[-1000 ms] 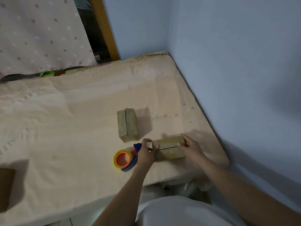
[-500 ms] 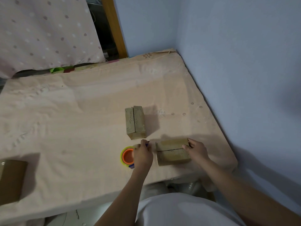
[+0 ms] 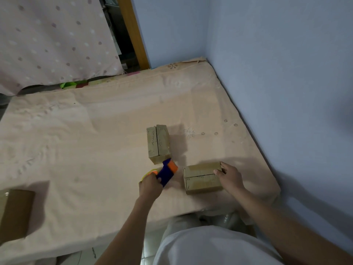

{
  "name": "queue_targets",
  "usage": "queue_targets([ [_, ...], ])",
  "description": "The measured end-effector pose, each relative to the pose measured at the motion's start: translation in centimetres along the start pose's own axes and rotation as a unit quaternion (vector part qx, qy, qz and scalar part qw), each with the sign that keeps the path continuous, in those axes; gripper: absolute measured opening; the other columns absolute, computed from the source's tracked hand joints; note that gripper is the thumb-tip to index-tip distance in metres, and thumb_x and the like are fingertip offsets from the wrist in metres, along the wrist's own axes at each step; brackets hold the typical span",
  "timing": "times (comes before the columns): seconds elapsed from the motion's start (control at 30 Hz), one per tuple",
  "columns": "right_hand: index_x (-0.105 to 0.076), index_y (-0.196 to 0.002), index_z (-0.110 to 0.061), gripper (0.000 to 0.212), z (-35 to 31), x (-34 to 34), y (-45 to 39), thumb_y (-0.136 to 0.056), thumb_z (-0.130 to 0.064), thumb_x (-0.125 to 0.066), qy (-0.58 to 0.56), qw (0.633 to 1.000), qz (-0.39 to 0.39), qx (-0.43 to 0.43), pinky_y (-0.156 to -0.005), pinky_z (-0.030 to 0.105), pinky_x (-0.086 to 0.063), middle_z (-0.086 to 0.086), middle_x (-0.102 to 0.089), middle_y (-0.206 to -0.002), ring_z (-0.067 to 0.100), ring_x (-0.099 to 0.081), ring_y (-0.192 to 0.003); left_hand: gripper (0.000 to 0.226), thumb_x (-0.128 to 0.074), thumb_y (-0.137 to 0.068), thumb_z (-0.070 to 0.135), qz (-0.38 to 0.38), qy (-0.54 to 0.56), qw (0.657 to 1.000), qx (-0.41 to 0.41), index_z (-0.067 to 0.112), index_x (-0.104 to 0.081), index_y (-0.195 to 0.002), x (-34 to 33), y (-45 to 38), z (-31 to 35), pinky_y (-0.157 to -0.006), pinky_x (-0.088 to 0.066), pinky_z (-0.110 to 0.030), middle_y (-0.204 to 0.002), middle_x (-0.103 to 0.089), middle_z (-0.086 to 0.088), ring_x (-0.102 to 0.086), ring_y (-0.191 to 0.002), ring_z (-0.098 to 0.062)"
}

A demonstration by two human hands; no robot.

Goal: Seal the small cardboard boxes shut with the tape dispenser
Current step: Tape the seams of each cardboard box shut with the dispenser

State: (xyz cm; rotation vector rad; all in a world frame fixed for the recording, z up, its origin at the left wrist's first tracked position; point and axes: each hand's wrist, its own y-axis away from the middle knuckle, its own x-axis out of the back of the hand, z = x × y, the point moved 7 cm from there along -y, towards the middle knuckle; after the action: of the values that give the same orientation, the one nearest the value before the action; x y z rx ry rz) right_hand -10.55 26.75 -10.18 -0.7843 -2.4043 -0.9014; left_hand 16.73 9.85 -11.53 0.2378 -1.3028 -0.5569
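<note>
Left hand (image 3: 150,187) grip clamped on tape dispenser (image 3: 166,173), lifted just left of near box (image 3: 202,177). Right hand (image 3: 230,176) fingers relaxed, resting on that box's right end. Two small boxes; second box (image 3: 158,143) behind. Brown tape roll (image 3: 14,215) far left. Peach-sheeted bed (image 3: 95,140), blue walls (image 3: 277,64).

Open bedsheet (image 3: 66,150) left; far box (image 3: 158,143) behind dispenser (image 3: 167,172).

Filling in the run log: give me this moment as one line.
left hand: grips tape dispenser, lifted beside near box | right hand: rests on near box | far box: untouched, seam untaped | surface: sheeted mattress
</note>
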Motion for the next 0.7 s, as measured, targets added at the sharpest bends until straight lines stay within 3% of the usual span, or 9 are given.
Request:
queue_targets([
  [0.07, -0.052, -0.144, -0.009, 0.051, -0.1, 0.0, 0.1, -0.097, -0.025, -0.063, 0.008, 1.000, 0.000, -0.002, -0.103, 0.030, -0.042, 0.010, -0.060, -0.139, 0.026, -0.056, -0.128, 0.021, -0.044, -0.102, 0.028, -0.034, 0.082, 0.996, 0.029, 0.010, -0.056, -0.099, 1.6, -0.4, -0.2, -0.082, -0.047, -0.036, -0.102, -0.067, -0.011, -0.063, -0.094, -0.029],
  [0.13, -0.061, -0.134, -0.011, 0.041, -0.1, 0.0, 0.3, -0.097, -0.027, -0.063, 0.011, 1.000, 0.001, -0.002, -0.093, 0.031, -0.045, 0.008, -0.066, -0.129, 0.028, -0.060, -0.122, 0.029, -0.042, -0.102, 0.031, -0.059, 0.196, 0.978, 0.046, 0.008, -0.059, -0.097, 3.0, 0.0, 0.0, -0.076, -0.046, -0.034, -0.101, -0.069, -0.015, -0.064, -0.087, -0.027],
  [0.2, -0.064, -0.126, -0.012, 0.035, -0.1, -0.1, 0.3, -0.096, -0.031, -0.062, 0.015, 1.000, -0.005, 0.002, -0.085, 0.029, -0.045, 0.006, -0.070, -0.123, 0.026, -0.063, -0.117, 0.038, -0.044, -0.102, 0.040, -0.046, 0.239, 0.969, 0.027, 0.007, -0.062, -0.094, 4.7, 0.6, 0.6, -0.071, -0.046, -0.033, -0.097, -0.071, -0.014, -0.066, -0.083, -0.027],
  [0.33, -0.057, -0.139, -0.013, 0.046, -0.5, 0.3, 0.7, -0.098, -0.033, -0.061, 0.001, 1.000, -0.005, 0.002, -0.095, 0.028, -0.045, 0.004, -0.064, -0.133, 0.023, -0.061, -0.121, 0.046, -0.054, -0.087, 0.069, -0.048, 0.289, 0.953, -0.075, 0.025, -0.064, -0.098, 7.0, 2.6, 4.1, -0.077, -0.056, -0.035, -0.095, -0.073, 0.001, -0.070, -0.086, -0.022],
  [0.43, -0.057, -0.139, -0.014, 0.047, -0.6, 0.4, 0.9, -0.097, -0.036, -0.060, 0.012, 1.000, -0.009, 0.008, -0.091, 0.024, -0.043, 0.004, -0.063, -0.136, 0.021, -0.060, -0.123, 0.037, -0.058, -0.085, 0.069, -0.072, 0.290, 0.945, -0.132, 0.037, -0.055, -0.104, 7.3, 3.8, 7.7, -0.083, -0.059, -0.036, -0.102, -0.071, 0.006, -0.069, -0.091, -0.017],
  [0.53, -0.050, -0.146, -0.015, 0.053, -0.9, 0.7, 1.1, -0.099, -0.035, -0.060, 0.011, 1.000, -0.014, 0.006, -0.102, 0.030, -0.042, 0.005, -0.056, -0.144, 0.023, -0.055, -0.129, 0.032, -0.060, -0.090, 0.058, -0.086, 0.293, 0.941, -0.146, 0.029, -0.056, -0.104, 6.4, 4.0, 9.8, -0.082, -0.059, -0.032, -0.099, -0.072, 0.004, -0.070, -0.088, -0.015],
  [0.63, -0.048, -0.147, -0.017, 0.053, -1.1, 0.9, 1.0, -0.099, -0.036, -0.060, -0.011, 1.000, -0.021, 0.002, -0.099, 0.029, -0.043, 0.003, -0.055, -0.145, 0.021, -0.056, -0.127, 0.042, -0.060, -0.087, 0.064, -0.097, 0.243, 0.954, -0.150, 0.024, -0.062, -0.098, 4.9, 3.6, 10.8, -0.088, -0.058, -0.040, -0.097, -0.074, -0.001, -0.070, -0.088, -0.019],
  [0.7, -0.049, -0.146, -0.018, 0.054, -1.0, 0.8, 1.0, -0.098, -0.039, -0.059, -0.016, 0.999, -0.033, -0.001, -0.097, 0.027, -0.043, 0.003, -0.056, -0.144, 0.021, -0.058, -0.125, 0.051, -0.059, -0.087, 0.065, -0.087, 0.202, 0.965, -0.143, 0.016, -0.065, -0.100, 4.3, 3.2, 11.1, -0.086, -0.056, -0.037, -0.096, -0.073, -0.002, -0.069, -0.086, -0.018],
])
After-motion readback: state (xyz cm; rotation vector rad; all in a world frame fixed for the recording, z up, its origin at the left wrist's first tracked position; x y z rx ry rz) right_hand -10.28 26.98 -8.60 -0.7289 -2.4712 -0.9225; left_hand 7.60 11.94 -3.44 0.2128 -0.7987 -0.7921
